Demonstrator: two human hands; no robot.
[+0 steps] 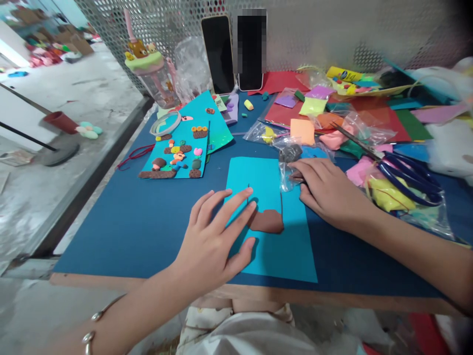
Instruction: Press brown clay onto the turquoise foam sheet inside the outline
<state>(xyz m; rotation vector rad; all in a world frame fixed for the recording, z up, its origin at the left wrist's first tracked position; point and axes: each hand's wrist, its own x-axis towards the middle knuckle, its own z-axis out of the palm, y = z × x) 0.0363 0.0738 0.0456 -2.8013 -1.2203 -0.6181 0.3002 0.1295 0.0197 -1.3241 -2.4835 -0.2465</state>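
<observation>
A light blue card (291,241) lies on the dark blue table (133,227) in front of me. A flat brown piece of clay (269,221) sits on the card's middle. My left hand (214,236) rests flat on the card's left part, fingers spread, fingertips touching the clay's left edge. My right hand (327,190) lies palm down at the card's upper right edge, its fingertips on a small clear plastic bag (288,167) with dark clay inside.
A finished clay picture on blue card (177,155) lies at the left, with a tape roll (166,123) behind it. Coloured clay bags, paper sheets and blue scissors (410,177) crowd the right. Two phones (218,52) and a drinking bottle (151,74) stand at the back.
</observation>
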